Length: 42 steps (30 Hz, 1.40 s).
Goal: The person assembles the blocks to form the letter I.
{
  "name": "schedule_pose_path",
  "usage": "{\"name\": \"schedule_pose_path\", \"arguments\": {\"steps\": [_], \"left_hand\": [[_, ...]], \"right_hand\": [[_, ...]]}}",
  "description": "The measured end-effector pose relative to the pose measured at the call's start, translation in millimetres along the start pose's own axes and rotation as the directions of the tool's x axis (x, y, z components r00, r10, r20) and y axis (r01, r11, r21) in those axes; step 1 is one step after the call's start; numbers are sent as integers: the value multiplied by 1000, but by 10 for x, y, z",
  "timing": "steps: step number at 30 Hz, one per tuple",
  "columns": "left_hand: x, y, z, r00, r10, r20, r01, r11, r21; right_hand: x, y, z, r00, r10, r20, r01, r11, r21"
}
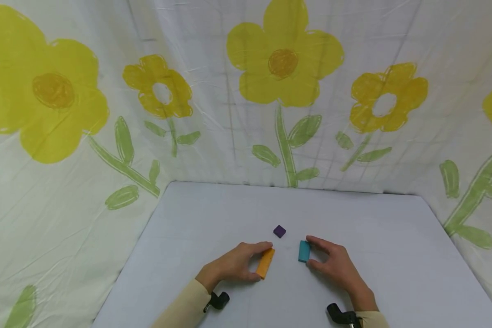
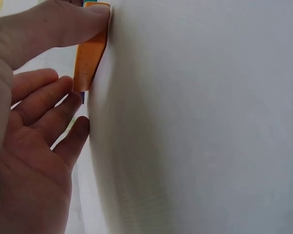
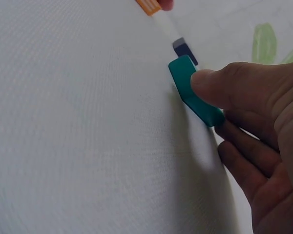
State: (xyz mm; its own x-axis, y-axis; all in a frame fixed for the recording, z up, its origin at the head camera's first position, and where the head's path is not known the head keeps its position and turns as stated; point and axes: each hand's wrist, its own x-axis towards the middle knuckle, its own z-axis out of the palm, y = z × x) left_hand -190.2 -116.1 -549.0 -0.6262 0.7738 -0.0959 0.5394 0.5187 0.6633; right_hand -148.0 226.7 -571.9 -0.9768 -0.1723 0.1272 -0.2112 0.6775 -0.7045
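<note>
Thumb and fingers of my left hand (image 1: pixel 239 263) pinch a narrow orange block (image 1: pixel 265 263) by its two ends. In the left wrist view the thumb covers one end of the orange block (image 2: pixel 91 63). Across from it, my right hand (image 1: pixel 337 265) grips a teal block (image 1: pixel 304 251) end to end, thumb on the near end. The right wrist view shows the teal block (image 3: pixel 181 74) close over the white surface, its far end partly behind the thumb. A small dark purple block (image 1: pixel 279 231) lies just beyond both hands, touched by neither.
The white table (image 1: pixel 205 214) reaches back to a hanging cloth (image 1: pixel 213 150) printed with yellow flowers, which also borders both sides. Black wrist cameras (image 1: pixel 219 300) are strapped on at both sleeves.
</note>
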Motion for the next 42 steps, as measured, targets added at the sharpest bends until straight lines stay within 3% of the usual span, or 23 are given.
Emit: {"name": "schedule_pose_path", "arguments": {"steps": [7, 14, 20, 31, 42], "left_hand": [[-4, -12, -10, 1000, -10, -14, 10, 1000, 1], [-20, -33, 10, 998, -6, -68, 5, 1000, -15], [-54, -48, -9, 992, -39, -121, 37, 999, -18], [-127, 61, -96, 981, -55, -184, 60, 998, 22], [-10, 195, -64, 983, -46, -176, 55, 997, 47]], "right_hand": [[15, 2, 9, 1000, 10, 4, -10, 1000, -2], [15, -18, 24, 1000, 10, -13, -10, 1000, -12], [-10, -32, 38, 999, 30, -39, -31, 999, -27], [-133, -126, -32, 998, 12, -60, -13, 1000, -17], [-366, -344, -80, 997, -28, -68, 26, 999, -44]]}}
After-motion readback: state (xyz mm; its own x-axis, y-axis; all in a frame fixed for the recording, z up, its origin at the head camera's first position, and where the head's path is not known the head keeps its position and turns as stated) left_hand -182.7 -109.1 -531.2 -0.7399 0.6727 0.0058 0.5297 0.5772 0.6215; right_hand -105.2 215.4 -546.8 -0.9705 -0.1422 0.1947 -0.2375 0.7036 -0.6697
